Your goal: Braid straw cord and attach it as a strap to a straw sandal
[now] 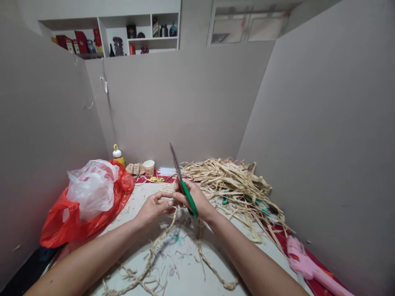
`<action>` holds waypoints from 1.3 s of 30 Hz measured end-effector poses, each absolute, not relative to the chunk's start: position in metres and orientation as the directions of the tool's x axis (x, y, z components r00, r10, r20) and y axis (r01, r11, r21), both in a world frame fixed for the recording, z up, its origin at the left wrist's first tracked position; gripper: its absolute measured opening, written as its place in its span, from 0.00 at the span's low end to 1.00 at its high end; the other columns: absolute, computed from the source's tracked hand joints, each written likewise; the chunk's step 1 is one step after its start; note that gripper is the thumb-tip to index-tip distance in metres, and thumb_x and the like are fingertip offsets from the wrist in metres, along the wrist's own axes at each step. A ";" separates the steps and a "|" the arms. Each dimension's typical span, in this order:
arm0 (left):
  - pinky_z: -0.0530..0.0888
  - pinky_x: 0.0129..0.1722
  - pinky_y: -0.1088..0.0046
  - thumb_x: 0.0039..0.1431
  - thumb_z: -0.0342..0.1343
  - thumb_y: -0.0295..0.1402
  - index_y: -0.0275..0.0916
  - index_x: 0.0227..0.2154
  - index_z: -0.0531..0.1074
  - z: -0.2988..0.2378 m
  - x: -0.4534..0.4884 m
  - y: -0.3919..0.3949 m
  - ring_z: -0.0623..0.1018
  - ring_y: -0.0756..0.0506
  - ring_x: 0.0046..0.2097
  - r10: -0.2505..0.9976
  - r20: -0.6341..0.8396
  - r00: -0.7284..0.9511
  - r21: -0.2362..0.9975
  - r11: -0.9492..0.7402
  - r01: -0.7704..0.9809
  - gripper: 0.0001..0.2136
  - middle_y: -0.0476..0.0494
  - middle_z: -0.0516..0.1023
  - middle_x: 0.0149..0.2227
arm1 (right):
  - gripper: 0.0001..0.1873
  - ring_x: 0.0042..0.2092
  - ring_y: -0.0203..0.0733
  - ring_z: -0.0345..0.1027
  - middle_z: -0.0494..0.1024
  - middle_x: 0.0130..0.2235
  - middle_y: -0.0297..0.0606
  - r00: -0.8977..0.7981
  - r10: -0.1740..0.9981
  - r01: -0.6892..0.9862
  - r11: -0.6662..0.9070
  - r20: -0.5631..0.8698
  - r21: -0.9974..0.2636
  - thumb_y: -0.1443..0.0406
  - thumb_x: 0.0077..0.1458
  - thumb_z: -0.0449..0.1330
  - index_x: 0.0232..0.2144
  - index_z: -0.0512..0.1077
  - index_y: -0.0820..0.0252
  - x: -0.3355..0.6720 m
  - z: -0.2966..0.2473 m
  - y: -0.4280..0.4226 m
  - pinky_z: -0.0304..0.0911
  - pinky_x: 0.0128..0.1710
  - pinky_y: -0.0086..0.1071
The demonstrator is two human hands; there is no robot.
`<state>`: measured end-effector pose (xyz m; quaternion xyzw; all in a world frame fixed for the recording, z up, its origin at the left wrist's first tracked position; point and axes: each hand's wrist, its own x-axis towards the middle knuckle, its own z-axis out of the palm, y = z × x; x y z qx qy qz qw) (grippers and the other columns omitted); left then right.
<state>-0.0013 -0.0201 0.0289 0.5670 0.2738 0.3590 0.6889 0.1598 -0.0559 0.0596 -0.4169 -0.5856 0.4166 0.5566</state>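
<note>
A: Grip first. Your right hand (195, 200) is closed around the green handles of the scissors (182, 181), fist tight, blades together and pointing up and slightly left, tips clear of everything.

B: And your left hand (153, 207)?

A: Fingers curled in, thumb and fingertips pinched on the top end of the braided straw cord (160, 240). The two hands touch at the knuckles. Whether the small woven coil (167, 188) just behind them is also in your pinch, I cannot tell.

B: Where does the cord run?

A: Down from your hands toward you across the white tabletop (188, 271), splitting into two strands with frayed ends near the bottom edge.

B: Surroundings?

A: Loose straw pile (228, 176) to your right, touching nothing you hold. Red plastic bag (77, 218) with a clear bag (91, 187) on it to your left. Paper cup (149, 167) and yellow bottle (117, 155) at the back wall. Pink glue gun (304, 263) near your right forearm.
</note>
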 end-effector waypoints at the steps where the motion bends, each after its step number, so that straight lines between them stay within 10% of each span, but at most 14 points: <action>1: 0.70 0.38 0.71 0.43 0.67 0.40 0.34 0.38 0.74 0.029 -0.002 -0.020 0.77 0.48 0.31 0.806 0.037 0.590 0.976 0.099 -0.195 0.20 0.39 0.81 0.32 | 0.16 0.19 0.30 0.58 0.65 0.19 0.24 -0.046 0.952 0.015 0.304 0.303 -0.953 0.60 0.42 0.66 0.26 0.61 0.57 0.158 0.061 -0.057 0.55 0.19 0.25; 15: 0.70 0.32 0.75 0.42 0.68 0.33 0.33 0.31 0.76 0.040 -0.003 -0.021 0.74 0.51 0.28 0.755 -0.029 0.655 0.931 0.259 -0.257 0.13 0.44 0.78 0.29 | 0.17 0.20 0.32 0.59 0.65 0.19 0.25 -0.060 0.960 -0.063 0.271 0.274 -0.961 0.58 0.42 0.65 0.28 0.62 0.57 0.155 0.067 -0.063 0.55 0.19 0.26; 25: 0.70 0.29 0.78 0.41 0.68 0.28 0.31 0.36 0.78 0.044 -0.009 -0.013 0.73 0.54 0.25 0.822 -0.117 0.557 0.896 0.329 -0.298 0.16 0.47 0.77 0.24 | 0.16 0.19 0.32 0.54 0.62 0.19 0.24 0.236 0.892 0.197 0.344 0.386 -0.918 0.53 0.48 0.60 0.30 0.60 0.56 0.186 0.050 -0.042 0.52 0.19 0.27; 39: 0.72 0.26 0.79 0.47 0.64 0.23 0.29 0.32 0.77 0.064 -0.032 0.016 0.72 0.54 0.23 0.919 -0.041 0.392 0.863 0.231 -0.450 0.07 0.46 0.76 0.24 | 0.18 0.28 0.42 0.65 0.73 0.28 0.35 -0.103 0.868 0.866 0.318 0.485 -0.385 0.51 0.49 0.60 0.36 0.66 0.55 0.202 0.033 -0.043 0.50 0.27 0.30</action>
